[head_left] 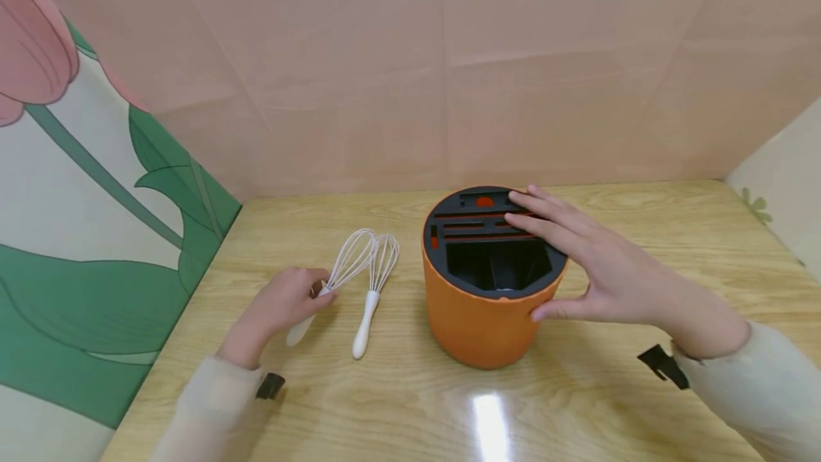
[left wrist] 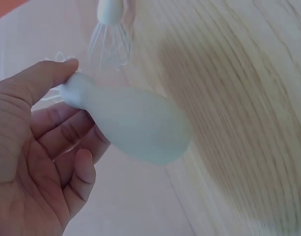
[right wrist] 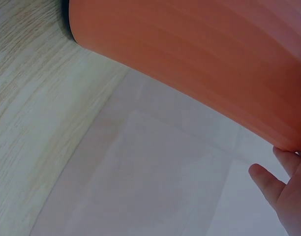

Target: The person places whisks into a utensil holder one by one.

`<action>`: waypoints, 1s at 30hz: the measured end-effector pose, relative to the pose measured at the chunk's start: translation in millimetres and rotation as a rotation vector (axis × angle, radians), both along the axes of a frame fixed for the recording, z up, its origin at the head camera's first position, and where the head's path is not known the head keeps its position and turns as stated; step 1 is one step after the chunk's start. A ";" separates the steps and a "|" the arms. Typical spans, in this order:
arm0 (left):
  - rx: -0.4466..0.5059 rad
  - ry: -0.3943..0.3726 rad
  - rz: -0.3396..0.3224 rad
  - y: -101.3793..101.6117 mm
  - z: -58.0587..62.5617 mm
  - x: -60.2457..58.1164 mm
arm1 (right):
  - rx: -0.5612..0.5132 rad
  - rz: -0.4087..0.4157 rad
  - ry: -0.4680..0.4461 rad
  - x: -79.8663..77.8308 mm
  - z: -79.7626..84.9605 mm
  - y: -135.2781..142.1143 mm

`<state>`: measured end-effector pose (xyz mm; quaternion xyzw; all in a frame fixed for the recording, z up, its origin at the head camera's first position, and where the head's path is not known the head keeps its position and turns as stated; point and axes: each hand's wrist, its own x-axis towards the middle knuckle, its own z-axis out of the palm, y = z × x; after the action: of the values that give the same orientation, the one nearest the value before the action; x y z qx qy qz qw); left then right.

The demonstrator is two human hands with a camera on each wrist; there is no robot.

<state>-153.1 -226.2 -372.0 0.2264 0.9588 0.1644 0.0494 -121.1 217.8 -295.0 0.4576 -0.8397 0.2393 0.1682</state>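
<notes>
Pinching 1 white whisk (left wrist: 140, 125) at neck with left hand (head_left: 287, 301); possible snagging if lifted askew, owing to wires near 2nd whisk (head_left: 365, 326). Resting right hand (head_left: 593, 259), fingers spread, on black insert (head_left: 492, 264), with thumb against orange holder (head_left: 481, 330), right of 2 whisks; possible tipping under uneven pressure. Beneath: wooden table (head_left: 359, 412).

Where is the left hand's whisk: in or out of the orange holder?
Out: the left hand pinches the whisk apart from the holder.
</notes>
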 end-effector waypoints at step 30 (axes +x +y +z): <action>0.160 0.088 -0.089 25.1 11.4 -1.1 | -0.011 -0.001 -0.008 -0.3 -1.2 -0.5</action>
<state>-154.1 -201.1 -360.6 0.2788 0.9329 0.2281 -0.0039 -121.4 217.3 -296.2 0.4553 -0.8393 0.2458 0.1672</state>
